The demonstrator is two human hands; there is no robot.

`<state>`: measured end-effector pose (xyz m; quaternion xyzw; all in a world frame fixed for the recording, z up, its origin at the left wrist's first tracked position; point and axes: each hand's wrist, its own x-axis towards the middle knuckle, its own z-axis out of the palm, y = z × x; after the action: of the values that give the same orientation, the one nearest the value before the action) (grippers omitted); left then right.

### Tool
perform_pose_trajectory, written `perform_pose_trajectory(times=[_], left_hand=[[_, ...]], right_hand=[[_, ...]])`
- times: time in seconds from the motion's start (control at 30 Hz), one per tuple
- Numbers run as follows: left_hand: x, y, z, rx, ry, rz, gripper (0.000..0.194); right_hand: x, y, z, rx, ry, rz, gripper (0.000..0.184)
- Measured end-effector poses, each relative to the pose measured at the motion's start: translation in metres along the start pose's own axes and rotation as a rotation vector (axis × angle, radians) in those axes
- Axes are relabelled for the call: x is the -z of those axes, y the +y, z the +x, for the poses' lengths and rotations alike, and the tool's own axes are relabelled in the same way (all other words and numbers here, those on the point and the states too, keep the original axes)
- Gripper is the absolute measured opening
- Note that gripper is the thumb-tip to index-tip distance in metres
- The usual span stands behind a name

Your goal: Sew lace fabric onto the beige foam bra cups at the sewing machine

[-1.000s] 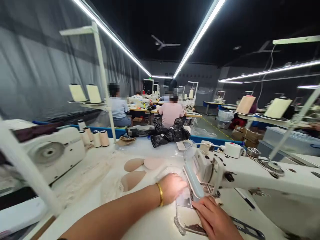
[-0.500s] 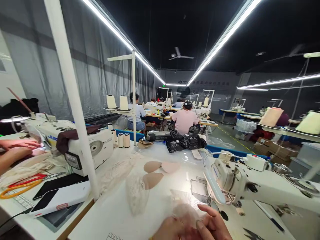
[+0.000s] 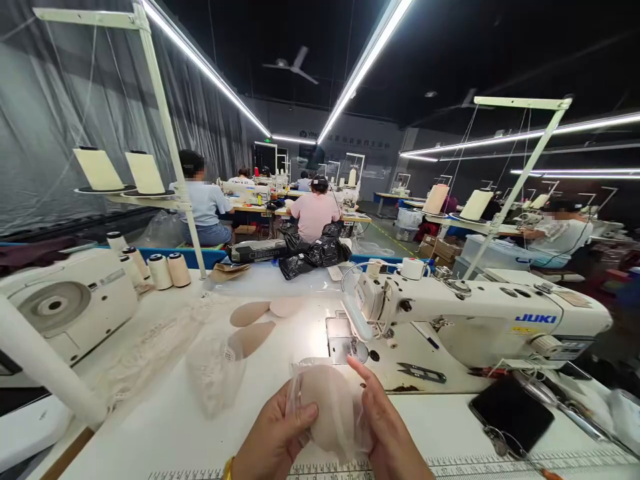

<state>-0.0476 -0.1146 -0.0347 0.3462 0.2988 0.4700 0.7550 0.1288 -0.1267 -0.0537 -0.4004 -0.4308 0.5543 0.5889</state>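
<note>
OK, L hand [image 3: 273, 430] clamped on beige cup piece [image 3: 327, 407] w/ sheer fabric [image 3: 296, 387] around it, thumb on face; R hand [image 3: 390, 430] at opp. edge, index extended, can't tell if thumb pinches. Hands apart, cup piece betw. them, on near side of JUKI sewing machine [image 3: 480, 320]'s needle end. Beige pads [image 3: 253, 337] & lace piece [image 3: 213, 373] L of machine; thread snips [image 3: 423, 373] under its arm. Handling tips: keep tension light & even, smooth wrinkles outward, avoid denting cup, align edges w/ fingertips, esp. where sheer layer bunches.
</note>
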Motion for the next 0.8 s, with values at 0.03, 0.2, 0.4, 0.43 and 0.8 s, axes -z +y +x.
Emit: perform_pose_trajectory(times=[0.03, 0.2, 0.4, 0.43, 0.8], left_hand=[[0.0, 0.0, 0.001, 0.003, 0.004, -0.017, 0.051], [-0.008, -0.001, 0.012, -0.065, 0.161, -0.059, 0.045], [-0.016, -0.004, 0.015, -0.122, 0.19, -0.035, 0.046], [-0.015, -0.005, 0.015, -0.121, 0.186, -0.045, 0.046], [-0.026, -0.006, 0.019, -0.036, 0.218, -0.215, 0.041]], right_hand=[[0.001, 0.004, -0.002, -0.002, 0.013, 0.016, 0.079], [0.001, 0.017, -0.008, -0.01, 0.106, 0.067, 0.097], [-0.001, 0.018, -0.003, 0.002, 0.151, 0.164, 0.099], [0.0, 0.019, -0.002, -0.002, 0.149, 0.181, 0.1], [-0.002, 0.017, 0.0, -0.017, 0.183, 0.224, 0.1]])
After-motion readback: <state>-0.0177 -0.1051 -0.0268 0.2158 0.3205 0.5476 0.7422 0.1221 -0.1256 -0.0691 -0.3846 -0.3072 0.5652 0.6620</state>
